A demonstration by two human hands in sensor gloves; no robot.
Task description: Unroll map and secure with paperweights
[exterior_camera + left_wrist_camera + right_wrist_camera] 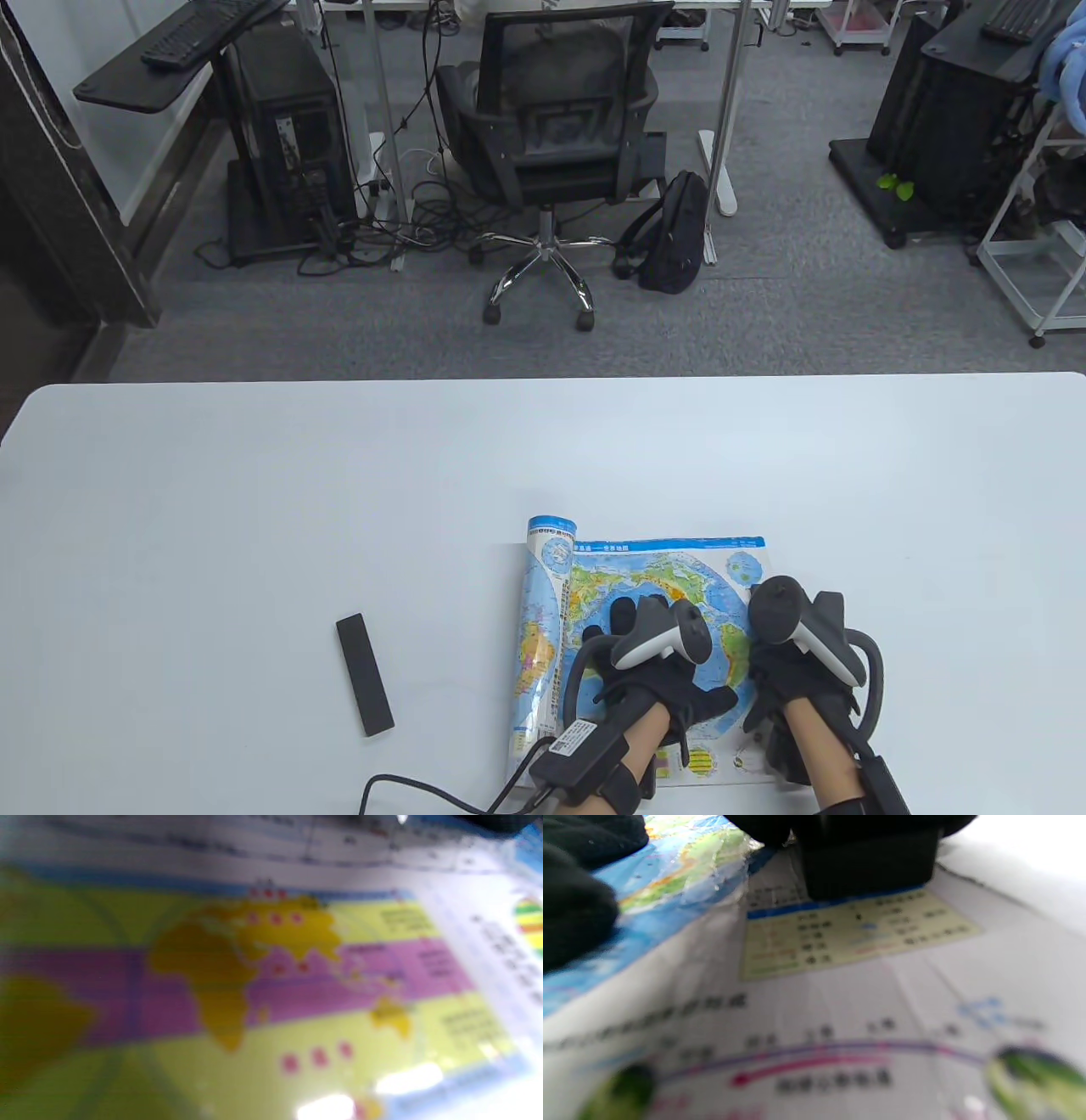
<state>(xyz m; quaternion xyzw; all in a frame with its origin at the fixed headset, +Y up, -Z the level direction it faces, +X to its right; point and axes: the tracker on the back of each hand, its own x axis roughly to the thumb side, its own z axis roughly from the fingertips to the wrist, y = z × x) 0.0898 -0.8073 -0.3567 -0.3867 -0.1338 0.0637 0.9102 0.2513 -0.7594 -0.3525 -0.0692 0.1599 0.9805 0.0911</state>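
Note:
A colourful world map (670, 569) lies partly unrolled near the table's front edge, with its rolled part (543, 628) along the left side. My left hand (624, 615) presses flat on the middle of the open sheet. The left wrist view shows only blurred map (271, 984). My right hand (785, 679) is at the map's right edge. In the right wrist view its fingers (581, 878) hold a black block paperweight (869, 866) that stands on the map (840, 1005). A second black bar paperweight (365, 675) lies on the table left of the roll.
The white table (254, 509) stretches far beyond the map. A cable (407, 785) runs from my left wrist along the front edge. An office chair (551, 127) and a backpack (674, 233) stand on the floor beyond the table.

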